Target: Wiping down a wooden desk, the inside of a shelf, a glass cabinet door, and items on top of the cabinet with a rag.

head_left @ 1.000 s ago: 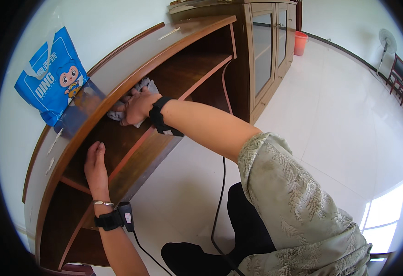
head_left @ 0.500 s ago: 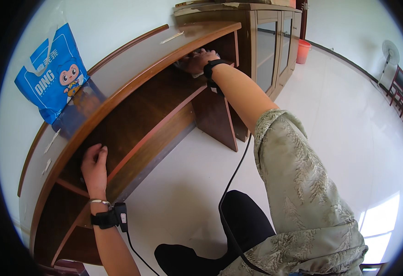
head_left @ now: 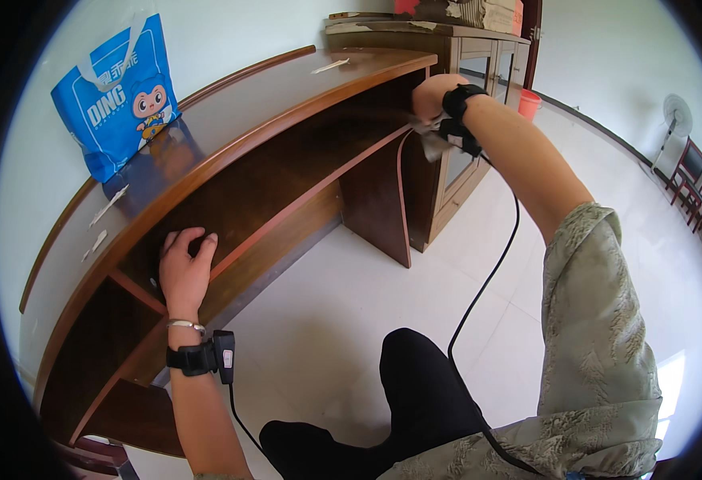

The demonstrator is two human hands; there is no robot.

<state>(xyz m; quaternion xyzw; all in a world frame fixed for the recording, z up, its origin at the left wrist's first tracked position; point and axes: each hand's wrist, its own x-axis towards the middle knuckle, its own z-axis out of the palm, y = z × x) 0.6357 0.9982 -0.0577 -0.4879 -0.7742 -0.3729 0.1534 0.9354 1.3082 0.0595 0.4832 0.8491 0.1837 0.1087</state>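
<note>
While the left hand spreads loosely, the right hand grips what seems a grey cloth.

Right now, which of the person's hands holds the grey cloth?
The right hand, farther from the blue bag, grips the cloth; the left hand holds none.
</note>
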